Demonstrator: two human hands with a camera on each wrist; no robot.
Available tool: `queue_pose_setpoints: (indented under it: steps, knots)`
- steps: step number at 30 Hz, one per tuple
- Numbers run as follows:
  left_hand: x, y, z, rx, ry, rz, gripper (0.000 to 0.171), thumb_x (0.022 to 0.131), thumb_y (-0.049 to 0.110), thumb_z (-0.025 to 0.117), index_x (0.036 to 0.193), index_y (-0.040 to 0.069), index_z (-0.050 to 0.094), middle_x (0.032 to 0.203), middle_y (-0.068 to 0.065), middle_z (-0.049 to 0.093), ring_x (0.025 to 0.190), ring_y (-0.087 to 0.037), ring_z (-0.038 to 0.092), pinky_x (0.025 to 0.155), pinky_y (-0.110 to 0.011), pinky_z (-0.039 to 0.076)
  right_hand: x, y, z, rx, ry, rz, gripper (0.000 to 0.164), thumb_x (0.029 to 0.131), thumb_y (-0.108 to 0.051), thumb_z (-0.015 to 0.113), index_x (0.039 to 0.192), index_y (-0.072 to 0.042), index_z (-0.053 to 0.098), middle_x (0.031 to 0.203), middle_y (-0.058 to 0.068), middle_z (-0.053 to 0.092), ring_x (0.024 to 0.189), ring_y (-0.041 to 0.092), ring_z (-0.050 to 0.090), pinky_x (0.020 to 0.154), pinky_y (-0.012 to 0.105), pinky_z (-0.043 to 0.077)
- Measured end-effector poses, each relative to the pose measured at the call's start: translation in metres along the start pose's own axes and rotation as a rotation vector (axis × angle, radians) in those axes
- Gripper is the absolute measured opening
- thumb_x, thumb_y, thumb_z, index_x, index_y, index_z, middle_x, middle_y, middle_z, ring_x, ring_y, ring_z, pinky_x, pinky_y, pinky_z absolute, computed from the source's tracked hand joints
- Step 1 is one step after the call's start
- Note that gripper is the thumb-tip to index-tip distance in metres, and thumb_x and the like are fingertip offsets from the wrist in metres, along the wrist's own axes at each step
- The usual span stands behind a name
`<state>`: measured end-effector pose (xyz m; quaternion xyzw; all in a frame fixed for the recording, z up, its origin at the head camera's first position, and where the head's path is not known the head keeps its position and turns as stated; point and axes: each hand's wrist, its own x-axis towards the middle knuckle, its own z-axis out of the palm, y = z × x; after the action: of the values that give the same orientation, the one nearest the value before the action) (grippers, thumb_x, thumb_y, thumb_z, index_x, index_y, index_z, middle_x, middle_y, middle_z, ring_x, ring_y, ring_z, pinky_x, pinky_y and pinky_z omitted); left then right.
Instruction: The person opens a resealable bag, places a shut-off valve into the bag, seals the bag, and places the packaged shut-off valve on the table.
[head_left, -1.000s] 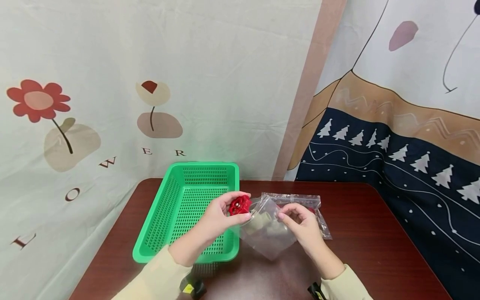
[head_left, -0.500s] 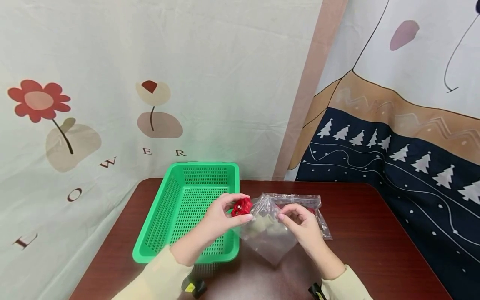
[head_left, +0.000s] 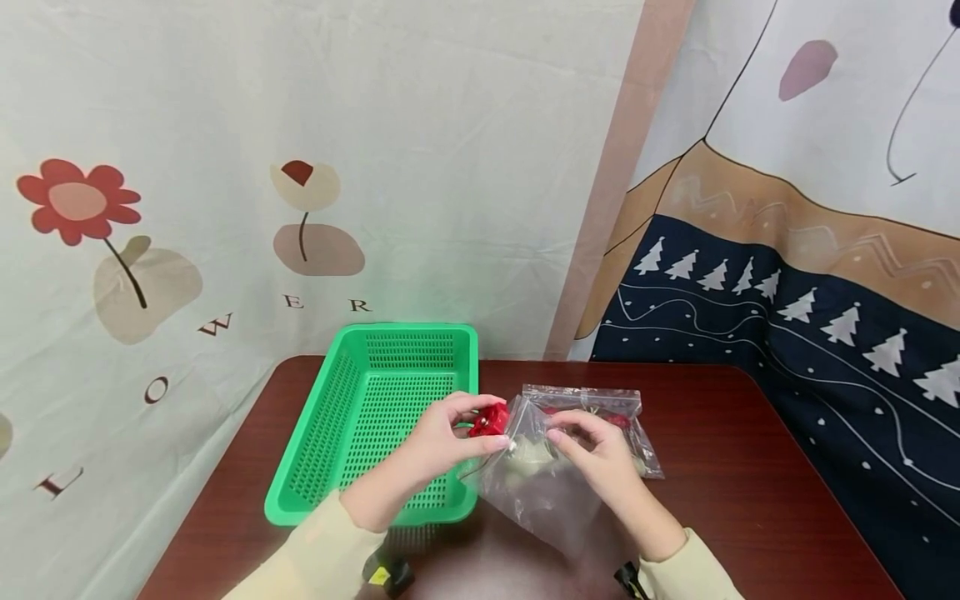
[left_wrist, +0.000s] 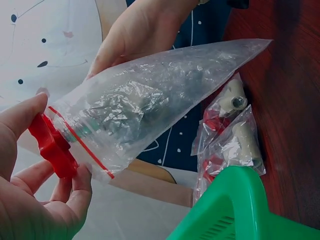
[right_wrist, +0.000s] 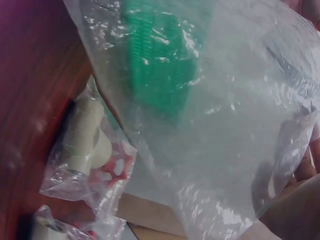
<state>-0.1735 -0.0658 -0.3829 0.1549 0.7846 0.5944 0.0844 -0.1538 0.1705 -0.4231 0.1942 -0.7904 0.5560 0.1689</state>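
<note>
My left hand [head_left: 438,433] grips a red valve handwheel [head_left: 491,419] between thumb and fingers, to the right of the green basket. In the left wrist view the handwheel sits just outside the red-striped mouth of a clear zip bag [left_wrist: 150,105]. A threaded metal part behind the wheel shows through the plastic, and the rest of the valve's pale body is blurred by glare. My right hand [head_left: 600,454] pinches the bag near its mouth with thumb and forefinger. The bag hangs between the two hands, its lower corner pointing down towards the table.
A green perforated basket [head_left: 277,492] stands at the table's left. Behind my right hand lie filled zip bags [head_left: 630,408]; two, with pale pipe fittings and red handwheels, show in the left wrist view. A printed curtain [head_left: 465,167] hangs along the back edge of the brown table [head_left: 750,500].
The left hand has moved slightly right and down, and the handwheel has turned more edge-on. The right fingertips have shifted a little left, and the bag's lower corner hangs lower.
</note>
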Motion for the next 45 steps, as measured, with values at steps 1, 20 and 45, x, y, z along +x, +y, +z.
queue_pose_setpoints:
  steps: [1,20,45]
  knots:
    - [0.0,0.0,0.0,0.0,-0.004,0.003,0.043,0.074,0.023,0.081,0.115,0.018,0.067,0.11,-0.007,0.059,0.105,-0.025,0.057,0.081,-0.034,0.056,0.001,0.0,0.0,-0.021,0.003,-0.003,0.019,0.083,-0.006,0.071,0.1,-0.012,0.07,0.092,0.002,0.07,0.081,0.004,0.06,0.069,0.019,0.051]
    - [-0.001,0.001,0.003,0.034,-0.023,0.032,0.043,0.074,0.025,0.082,0.114,0.019,0.068,0.106,-0.005,0.058,0.102,-0.023,0.057,0.079,-0.031,0.055,0.02,-0.032,0.014,-0.113,0.015,-0.058,0.012,0.081,-0.002,0.071,0.091,-0.009,0.071,0.085,0.004,0.068,0.079,0.008,0.058,0.07,0.021,0.05]
    - [-0.005,0.004,0.0,0.134,-0.07,0.142,0.044,0.07,0.026,0.084,0.112,0.026,0.069,0.101,0.003,0.057,0.102,-0.017,0.053,0.078,-0.03,0.054,0.023,-0.059,0.009,-0.074,0.058,-0.104,0.01,0.08,0.005,0.069,0.089,0.0,0.07,0.086,0.013,0.068,0.082,0.009,0.058,0.067,0.02,0.052]
